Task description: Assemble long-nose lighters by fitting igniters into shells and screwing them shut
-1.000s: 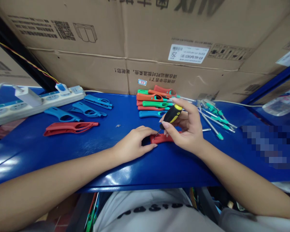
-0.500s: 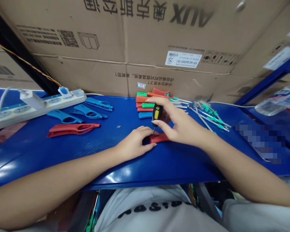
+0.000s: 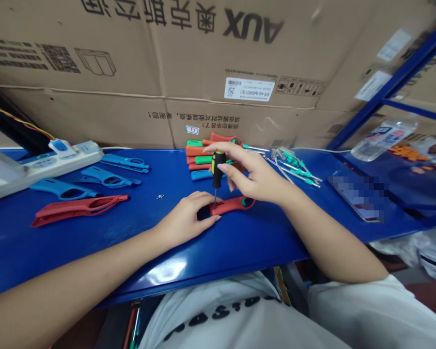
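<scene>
A red plastic lighter handle (image 3: 227,206) with a green trigger lies flat on the blue table. My left hand (image 3: 189,213) pinches its left end between thumb and fingers. Above it, my right hand (image 3: 245,169) grips a small black and yellow screwdriver (image 3: 217,170) by the handle, thumb and fingers around it. The screwdriver stands nearly upright, its tip on the red handle's left end; the exact contact is too small to tell. Several tiny screws (image 3: 160,196) lie left of my left hand. Behind my right hand is a stack of coloured lighter handles (image 3: 195,151).
Blue handle shells (image 3: 111,177) and a red shell (image 3: 80,209) lie on the left, before a white power strip (image 3: 47,167). Metal rods with green parts (image 3: 298,167), a blurred phone-like object (image 3: 359,196) and a plastic bottle (image 3: 383,138) are on the right. A cardboard box (image 3: 196,63) stands behind.
The camera view has swung to the right, so everything sits further left. My right hand has shifted up the screwdriver, showing more of its handle and the red handle's green trigger.
</scene>
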The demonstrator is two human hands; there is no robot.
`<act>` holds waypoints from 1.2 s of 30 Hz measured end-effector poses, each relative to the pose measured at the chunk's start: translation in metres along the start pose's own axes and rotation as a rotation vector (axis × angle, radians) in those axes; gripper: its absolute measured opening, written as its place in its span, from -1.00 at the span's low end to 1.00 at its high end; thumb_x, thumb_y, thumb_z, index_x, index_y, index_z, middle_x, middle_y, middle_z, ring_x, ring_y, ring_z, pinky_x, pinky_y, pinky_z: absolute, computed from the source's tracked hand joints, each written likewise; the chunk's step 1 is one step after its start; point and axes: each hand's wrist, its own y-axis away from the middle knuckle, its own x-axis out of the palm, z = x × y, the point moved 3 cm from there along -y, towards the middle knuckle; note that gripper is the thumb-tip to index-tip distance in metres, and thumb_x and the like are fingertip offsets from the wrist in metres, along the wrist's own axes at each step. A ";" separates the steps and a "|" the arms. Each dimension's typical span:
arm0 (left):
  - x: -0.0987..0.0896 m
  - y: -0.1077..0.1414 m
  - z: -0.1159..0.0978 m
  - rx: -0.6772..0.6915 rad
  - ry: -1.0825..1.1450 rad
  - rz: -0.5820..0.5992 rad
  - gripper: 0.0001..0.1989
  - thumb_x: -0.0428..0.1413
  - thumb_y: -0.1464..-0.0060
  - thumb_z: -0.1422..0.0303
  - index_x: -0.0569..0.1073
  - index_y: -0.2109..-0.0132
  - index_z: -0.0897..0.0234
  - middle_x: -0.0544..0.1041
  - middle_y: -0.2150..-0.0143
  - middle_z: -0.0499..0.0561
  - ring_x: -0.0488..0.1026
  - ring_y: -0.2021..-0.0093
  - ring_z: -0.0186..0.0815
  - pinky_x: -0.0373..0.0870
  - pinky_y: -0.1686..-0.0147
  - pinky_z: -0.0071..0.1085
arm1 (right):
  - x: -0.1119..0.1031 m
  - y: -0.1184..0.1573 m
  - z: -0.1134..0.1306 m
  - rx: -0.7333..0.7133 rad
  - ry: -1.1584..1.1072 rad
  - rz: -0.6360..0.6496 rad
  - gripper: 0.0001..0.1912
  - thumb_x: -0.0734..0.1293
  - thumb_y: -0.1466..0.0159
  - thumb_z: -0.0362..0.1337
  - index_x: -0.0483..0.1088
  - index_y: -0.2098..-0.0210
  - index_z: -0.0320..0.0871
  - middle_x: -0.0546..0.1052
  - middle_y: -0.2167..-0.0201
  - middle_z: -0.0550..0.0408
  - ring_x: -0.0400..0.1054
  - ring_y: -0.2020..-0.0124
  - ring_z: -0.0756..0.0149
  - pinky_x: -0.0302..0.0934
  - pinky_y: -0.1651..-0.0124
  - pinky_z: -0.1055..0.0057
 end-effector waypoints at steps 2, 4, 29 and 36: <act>0.000 0.000 0.000 -0.002 -0.003 0.004 -0.74 0.20 -0.20 0.34 0.51 -0.03 0.21 0.59 0.00 0.04 0.51 -0.02 -0.16 0.43 -0.08 -0.19 | -0.002 0.002 -0.003 -0.034 0.108 -0.077 -0.62 0.20 -0.45 -0.07 0.31 -0.18 -0.04 0.52 -0.12 0.02 0.51 0.15 0.26 0.40 0.05 0.29; 0.001 0.000 0.001 0.005 -0.006 -0.001 -0.74 0.20 -0.21 0.32 0.51 -0.03 0.22 0.59 -0.01 0.04 0.51 -0.03 -0.16 0.42 -0.09 -0.19 | -0.003 0.003 -0.004 -0.080 0.226 -0.115 -0.57 0.29 -0.38 0.06 0.38 -0.09 -0.07 0.59 0.01 0.01 0.51 0.14 0.21 0.39 0.04 0.28; 0.002 0.000 0.003 0.041 -0.038 -0.007 -0.73 0.21 -0.21 0.32 0.51 -0.05 0.21 0.58 -0.02 0.04 0.52 -0.03 -0.16 0.44 -0.10 -0.21 | 0.001 0.007 0.002 -0.284 0.300 -0.279 -0.67 0.29 -0.41 -0.10 0.44 -0.04 -0.17 0.61 0.12 -0.01 0.52 0.17 0.28 0.40 0.07 0.35; 0.001 0.000 0.002 0.042 -0.010 -0.004 -0.71 0.22 -0.19 0.35 0.51 -0.06 0.24 0.59 -0.01 0.06 0.51 -0.04 -0.17 0.44 -0.09 -0.21 | 0.001 0.005 0.005 -0.256 0.115 -0.214 -0.61 0.06 -0.50 -0.27 0.35 -0.19 -0.16 0.57 -0.03 -0.03 0.51 0.09 0.29 0.41 0.04 0.30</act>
